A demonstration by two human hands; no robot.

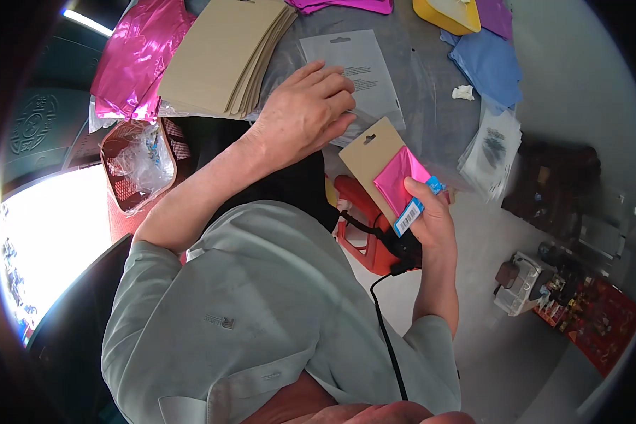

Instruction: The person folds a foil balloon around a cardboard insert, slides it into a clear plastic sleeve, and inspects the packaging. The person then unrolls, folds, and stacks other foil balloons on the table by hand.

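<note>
My right hand (433,216) grips a brown cardboard hanging card (376,150) with a hang hole, together with a folded pink foil packet (401,174). A blue-edged barcode label (408,217) shows beside the thumb. Over the table, my left hand (307,106) rests with bent, slightly parted fingers on a clear printed plastic bag (366,67); its fingertips touch the bag, and the palm's underside is hidden. Left of that hand lies a thick stack of brown cards (222,53).
Shiny pink foil (138,53) lies at the table's left. A brown basket (136,166) holds crumpled clear plastic. At the right are a yellow container (445,15), blue cloth-like material (486,63) and a pile of clear printed bags (493,152). A red stool (364,240) stands below.
</note>
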